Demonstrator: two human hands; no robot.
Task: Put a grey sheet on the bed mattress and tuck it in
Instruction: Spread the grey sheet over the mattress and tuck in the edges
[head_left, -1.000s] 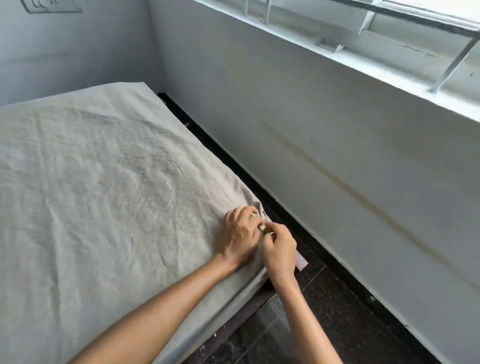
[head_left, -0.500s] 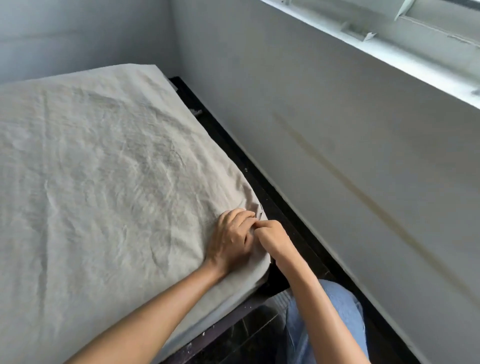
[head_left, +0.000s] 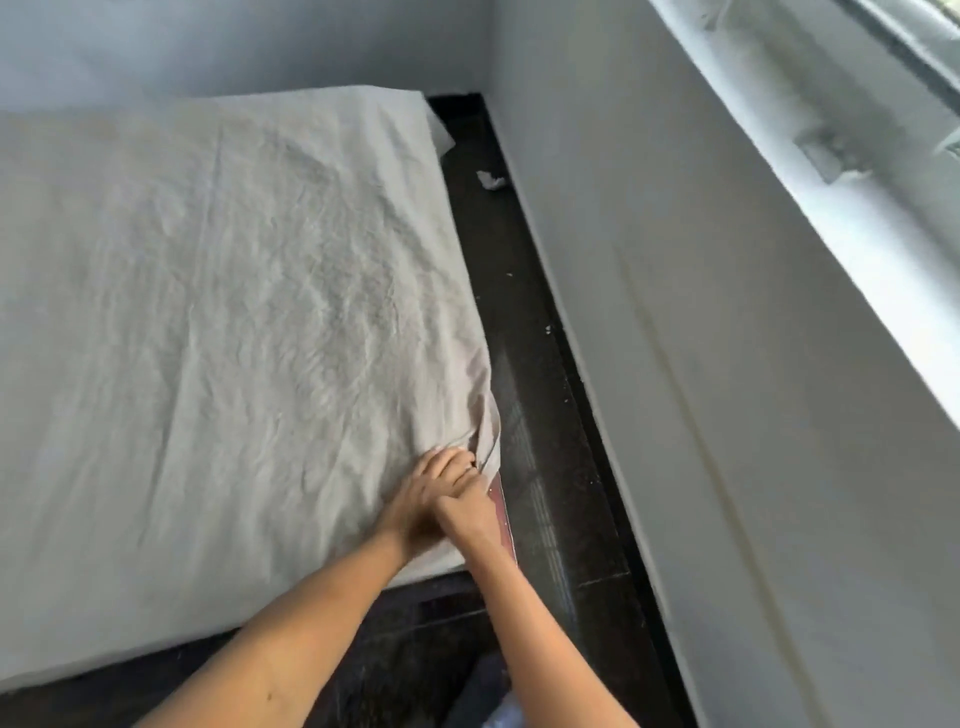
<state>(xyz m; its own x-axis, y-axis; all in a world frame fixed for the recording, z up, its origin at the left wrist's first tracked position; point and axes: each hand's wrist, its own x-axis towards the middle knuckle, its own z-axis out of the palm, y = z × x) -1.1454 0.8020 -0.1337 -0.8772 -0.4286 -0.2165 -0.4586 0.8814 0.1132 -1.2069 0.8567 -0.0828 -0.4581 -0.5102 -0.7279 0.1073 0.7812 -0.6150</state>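
A wrinkled grey sheet (head_left: 234, 312) covers the whole top of the mattress. At the near right corner the cloth bunches into folds (head_left: 485, 431), and a strip of the mattress side (head_left: 501, 512) shows below them. My left hand (head_left: 421, 499) lies on the sheet at that corner, fingers curled into the gathered cloth. My right hand (head_left: 470, 506) sits right beside it, touching it, and grips the sheet's edge at the corner. Both hands are blurred, and the fingertips are partly hidden in the folds.
A narrow strip of dark floor (head_left: 535, 415) runs between the bed and the white wall (head_left: 727, 415) on the right. A crumpled white scrap (head_left: 491, 180) lies on that floor far back. A window ledge (head_left: 857, 208) juts out above.
The view has swung, showing more of the floor strip and far corner. Both hands stay at the near right corner; the cloth there is now pulled into folds and the mattress side shows again.
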